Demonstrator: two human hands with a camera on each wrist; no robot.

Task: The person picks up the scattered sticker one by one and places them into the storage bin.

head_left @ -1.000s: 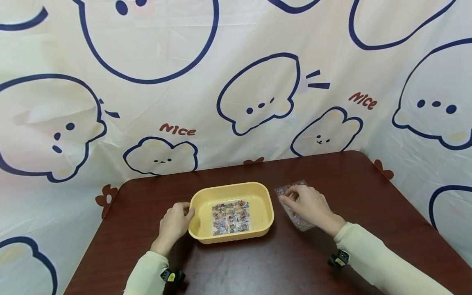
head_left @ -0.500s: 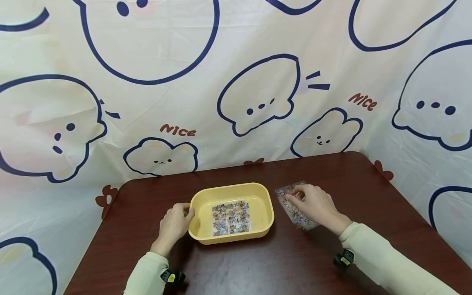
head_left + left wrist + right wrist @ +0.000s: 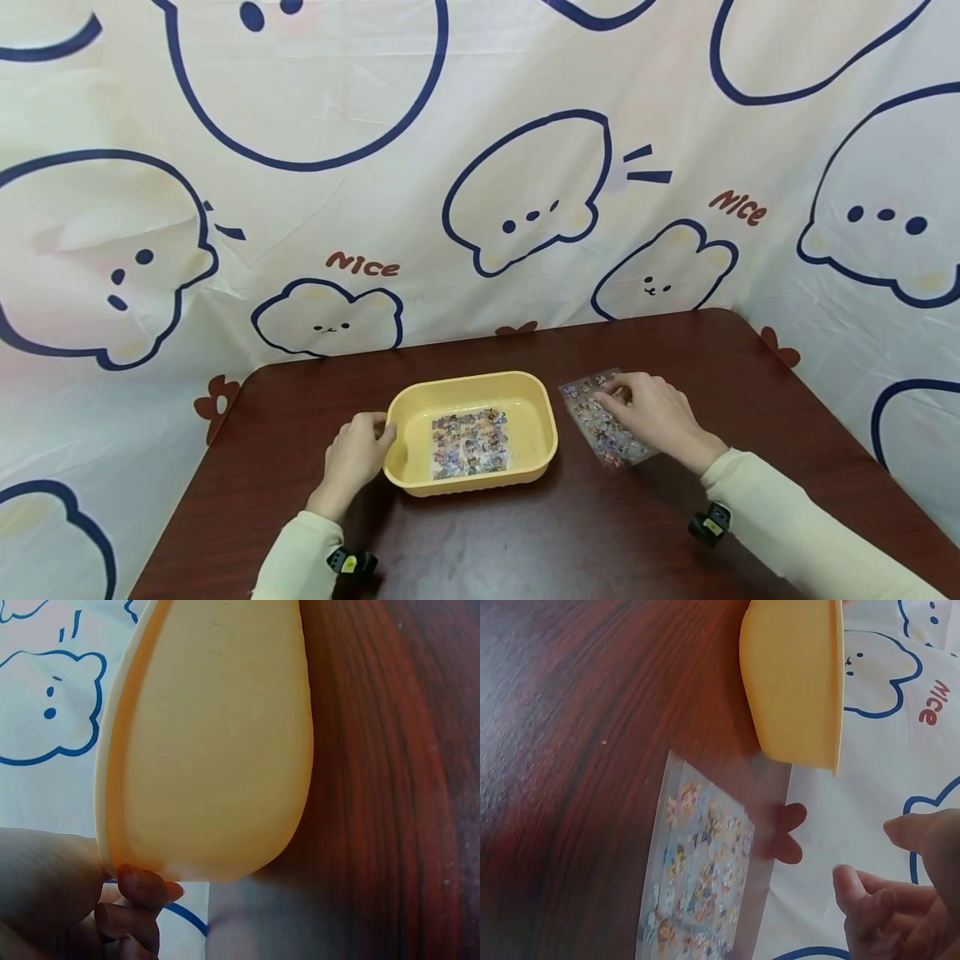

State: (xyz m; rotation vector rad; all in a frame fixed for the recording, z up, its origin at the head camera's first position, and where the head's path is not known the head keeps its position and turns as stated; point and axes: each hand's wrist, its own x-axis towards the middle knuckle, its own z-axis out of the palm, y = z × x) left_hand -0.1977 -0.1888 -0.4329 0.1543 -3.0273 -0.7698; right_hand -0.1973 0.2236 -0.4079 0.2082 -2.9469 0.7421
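My left hand (image 3: 352, 458) grips the left end of a yellow plastic basin (image 3: 531, 475), thumb and curled fingers at its rim. In the left wrist view, the fingers (image 3: 135, 889) hold the rim of the basin (image 3: 217, 750). A sticker sheet (image 3: 468, 442) with small colourful figures lies flat on the basin's floor. Right of the basin, clear sticker sheets (image 3: 600, 429) lie askew on the table, overlapping. Over their right side is my right hand (image 3: 656, 417). The right wrist view shows its thumb and fingertips (image 3: 846, 881) apart, with nothing between them, beside the sheets (image 3: 697, 877).
The dark reddish-brown table (image 3: 487, 550) reaches to a white cloth backdrop (image 3: 517, 75) printed with cartoon animals. Each wrist, in a pale sleeve, carries a small black camera strap (image 3: 708, 525).
My right hand has drawn back to the right across the sticker sheets, and more of them shows. The left hand and the basin have stayed in place.
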